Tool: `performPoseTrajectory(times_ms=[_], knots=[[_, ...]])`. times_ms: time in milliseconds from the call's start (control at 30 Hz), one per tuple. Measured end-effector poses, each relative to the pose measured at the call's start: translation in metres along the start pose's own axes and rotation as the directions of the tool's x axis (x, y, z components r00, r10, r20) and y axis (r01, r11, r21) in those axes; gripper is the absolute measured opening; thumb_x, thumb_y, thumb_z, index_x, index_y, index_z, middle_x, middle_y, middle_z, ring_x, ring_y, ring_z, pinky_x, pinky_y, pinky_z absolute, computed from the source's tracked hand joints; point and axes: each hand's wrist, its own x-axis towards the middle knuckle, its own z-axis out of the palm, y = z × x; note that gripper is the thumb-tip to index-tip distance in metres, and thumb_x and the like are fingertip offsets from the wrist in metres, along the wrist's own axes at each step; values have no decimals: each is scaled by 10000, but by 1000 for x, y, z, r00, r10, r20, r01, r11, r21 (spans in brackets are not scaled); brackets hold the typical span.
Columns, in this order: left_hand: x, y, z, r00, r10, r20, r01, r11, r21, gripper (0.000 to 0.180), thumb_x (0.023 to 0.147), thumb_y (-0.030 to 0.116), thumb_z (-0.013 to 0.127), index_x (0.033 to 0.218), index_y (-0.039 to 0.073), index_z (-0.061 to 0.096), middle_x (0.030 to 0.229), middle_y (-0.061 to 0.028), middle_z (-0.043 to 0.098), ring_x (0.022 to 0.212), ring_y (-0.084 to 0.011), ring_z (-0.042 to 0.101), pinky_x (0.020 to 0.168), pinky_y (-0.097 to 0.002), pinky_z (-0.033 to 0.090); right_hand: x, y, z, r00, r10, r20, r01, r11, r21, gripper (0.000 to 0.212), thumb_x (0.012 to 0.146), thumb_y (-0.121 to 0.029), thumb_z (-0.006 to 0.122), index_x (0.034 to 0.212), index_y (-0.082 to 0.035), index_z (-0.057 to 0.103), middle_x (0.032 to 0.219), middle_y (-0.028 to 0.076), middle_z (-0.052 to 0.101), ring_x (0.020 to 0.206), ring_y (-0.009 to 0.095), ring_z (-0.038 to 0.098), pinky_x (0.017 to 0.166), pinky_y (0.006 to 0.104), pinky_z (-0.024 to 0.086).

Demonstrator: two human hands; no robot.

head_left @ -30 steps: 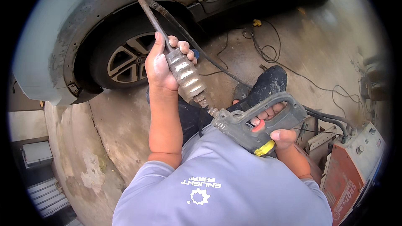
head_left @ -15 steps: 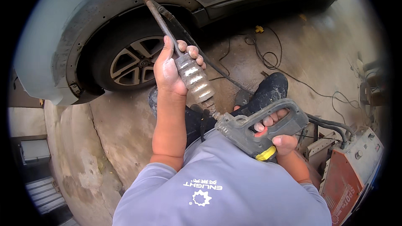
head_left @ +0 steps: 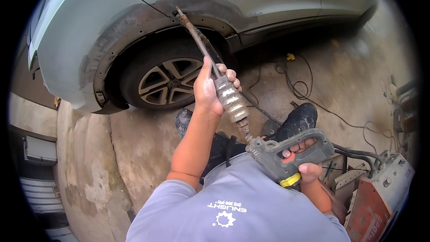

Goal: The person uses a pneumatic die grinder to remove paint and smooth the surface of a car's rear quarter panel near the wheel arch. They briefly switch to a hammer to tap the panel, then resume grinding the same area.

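Your left hand (head_left: 210,89) is closed around the upper end of the ribbed sliding weight (head_left: 233,102), thumb along the shaft (head_left: 199,40); your right hand (head_left: 308,171) is closed on the looped grip of the same spot-welding slide hammer (head_left: 275,152), fingers through the loop, near its red trigger (head_left: 289,157). The tool slants from your lap to the wheel arch (head_left: 212,23); its tip (head_left: 178,9) overlies the bare grey patch of the fender (head_left: 179,0), and whether it touches cannot be told. Your left palm is partly hidden by the weight, your right fingers by the grip. Behind the shaft a dark cable (head_left: 264,113) is largely covered.

Counted: two hands, one slide hammer, one wheel (head_left: 172,83) with its top in shadow under the arch, and two thick black hoses (head_left: 354,151) from the grip to one red-and-grey welding machine (head_left: 376,197), cut off by the dark rim. Your two dusty trouser legs (head_left: 299,120) block part of the floor (head_left: 148,148). Beyond, a thin cord (head_left: 331,114) loops near a small yellow object (head_left: 290,57), too small to identify.
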Motion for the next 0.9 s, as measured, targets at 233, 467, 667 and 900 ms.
performPoseTrajectory(times_ms=[233,467,667,900], knots=[[-6,-3,-25,960,42,277,29,969,-246,473,1103,519,377,841,136,471,706,-53,567,616,-230,555,588,-379,484,9,-5,4,999,45,-19,-45,999,5,794,612,-104,692,1387,-96,519,1393,158,571,1228,328,561,970,453,485],[5,-15,-45,874,140,466,75,907,-414,451,1113,473,384,839,126,465,691,-60,587,592,-237,582,559,-349,496,12,-7,4,995,78,-63,-76,996,38,795,614,-97,695,1390,-103,525,1399,184,574,1203,325,567,983,464,482],[-1,1,-29,992,91,-83,-70,971,230,463,1071,510,485,849,103,498,725,-143,608,590,-276,626,547,-400,547,16,-4,-6,996,77,-48,-74,995,62,801,623,-90,691,1403,-100,510,1410,179,570,1171,312,574,1008,475,474],[-1,3,-31,994,85,-68,-67,972,226,465,1070,512,486,846,106,495,727,-138,610,598,-279,626,554,-403,543,17,-3,-6,998,67,-1,-67,996,53,822,634,-87,680,1430,-77,477,1432,186,556,1231,327,563,1020,480,463]])
